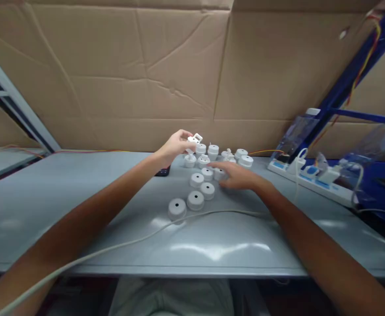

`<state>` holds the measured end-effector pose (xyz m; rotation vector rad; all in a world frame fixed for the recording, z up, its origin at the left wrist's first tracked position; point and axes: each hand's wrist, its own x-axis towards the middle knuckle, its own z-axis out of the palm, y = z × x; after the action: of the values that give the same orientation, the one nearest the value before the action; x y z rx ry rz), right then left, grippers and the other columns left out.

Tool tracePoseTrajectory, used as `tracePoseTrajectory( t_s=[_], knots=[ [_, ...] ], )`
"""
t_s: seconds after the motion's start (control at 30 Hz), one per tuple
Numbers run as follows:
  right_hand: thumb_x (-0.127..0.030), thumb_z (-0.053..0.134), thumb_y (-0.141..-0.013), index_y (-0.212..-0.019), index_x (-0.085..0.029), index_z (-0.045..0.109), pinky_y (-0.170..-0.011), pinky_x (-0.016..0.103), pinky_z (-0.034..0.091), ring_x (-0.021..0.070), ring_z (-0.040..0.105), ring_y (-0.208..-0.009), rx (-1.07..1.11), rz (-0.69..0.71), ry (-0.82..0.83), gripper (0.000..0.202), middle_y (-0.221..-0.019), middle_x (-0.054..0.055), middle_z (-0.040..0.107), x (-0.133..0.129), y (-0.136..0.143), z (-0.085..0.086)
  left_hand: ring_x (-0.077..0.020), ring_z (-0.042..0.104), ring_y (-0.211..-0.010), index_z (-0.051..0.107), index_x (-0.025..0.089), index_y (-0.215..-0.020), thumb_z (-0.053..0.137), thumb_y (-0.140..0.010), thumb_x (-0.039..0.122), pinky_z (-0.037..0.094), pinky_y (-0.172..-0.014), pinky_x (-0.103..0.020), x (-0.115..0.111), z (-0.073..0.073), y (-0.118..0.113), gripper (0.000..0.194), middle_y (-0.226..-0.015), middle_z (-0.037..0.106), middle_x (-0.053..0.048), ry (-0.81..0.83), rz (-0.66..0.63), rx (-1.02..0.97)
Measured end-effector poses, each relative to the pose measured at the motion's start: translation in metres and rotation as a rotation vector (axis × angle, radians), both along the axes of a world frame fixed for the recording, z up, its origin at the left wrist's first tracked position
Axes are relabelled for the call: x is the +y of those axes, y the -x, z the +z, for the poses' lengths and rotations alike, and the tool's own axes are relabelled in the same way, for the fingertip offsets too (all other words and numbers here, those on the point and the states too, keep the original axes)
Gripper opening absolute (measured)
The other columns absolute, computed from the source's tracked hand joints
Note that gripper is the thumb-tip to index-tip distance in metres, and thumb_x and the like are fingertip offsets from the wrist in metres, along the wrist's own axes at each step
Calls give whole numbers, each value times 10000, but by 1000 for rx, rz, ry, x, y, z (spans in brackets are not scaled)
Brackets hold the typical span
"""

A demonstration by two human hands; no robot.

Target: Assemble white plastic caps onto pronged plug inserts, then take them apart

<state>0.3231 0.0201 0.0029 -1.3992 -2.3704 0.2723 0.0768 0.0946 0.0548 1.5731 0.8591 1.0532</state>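
My left hand point(178, 143) is raised over the back of the cluster and pinches a small white plastic part point(195, 138) with a square loop at its top. My right hand point(235, 174) is low at the tabletop, its thumb and finger around a white round cap point(219, 174). In front of the hands, several white round caps with dark centre holes, among them one cap point(177, 209) nearest me, stand in a slanting line. Behind them are more white pieces, some with raised fittings, such as a white base point(203, 160).
A white cable point(159, 229) runs across the grey table point(80, 184). A dark phone-like object point(162, 171) lies under my left wrist. On the right stand a power strip point(314, 182) with plugs and a clear bottle point(296, 131). Cardboard point(140, 79) closes off the back.
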Motion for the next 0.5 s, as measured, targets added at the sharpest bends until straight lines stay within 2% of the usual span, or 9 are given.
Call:
tracePoseTrajectory(
  t_s=[0.1, 0.17, 0.23, 0.37, 0.5],
  knots=[
    [-122, 627, -708, -1392, -266, 670, -1120, 471, 481, 319, 628, -1324, 71, 131, 130, 700, -1456, 57, 660, -7, 8, 9, -163, 662, -861, 629, 183, -938, 751, -586, 194, 496, -748, -289, 1, -1, 1, 373, -934, 685, -6, -28, -17, 5],
    [-168, 664, -741, -1378, -264, 679, -1072, 463, 523, 313, 657, -1286, 133, 201, 224, 644, -1435, 54, 677, -12, 13, 14, -168, 661, -868, 624, 183, -912, 767, -599, 228, 494, -756, -292, 0, -2, 1, 348, -915, 680, -6, -32, -29, 35],
    [-201, 702, -741, -1351, -254, 694, -1015, 447, 561, 309, 690, -1225, 199, 221, 244, 612, -1412, 62, 692, -14, 18, 18, -169, 654, -837, 596, 189, -909, 785, -594, 240, 486, -743, -294, -3, -4, 0, 371, -885, 678, -1, -37, -36, 70],
    [-186, 668, -744, -1173, -222, 764, -892, 391, 600, 266, 749, -1038, 338, 86, 104, 442, -1230, 71, 776, -11, 22, 19, -181, 651, -860, 569, 200, -938, 830, -593, 274, 485, -752, -297, -12, -9, -2, 439, -932, 695, -8, -117, -80, 173],
    [-191, 614, -731, -928, -198, 779, -757, 357, 586, 227, 741, -806, 466, -180, -177, 258, -946, 57, 807, -2, 17, 17, -238, 644, -1007, 658, 198, -1003, 836, -669, 396, 494, -890, -351, -20, -13, -15, 428, -1029, 696, -39, -336, -48, 404]
  ],
)
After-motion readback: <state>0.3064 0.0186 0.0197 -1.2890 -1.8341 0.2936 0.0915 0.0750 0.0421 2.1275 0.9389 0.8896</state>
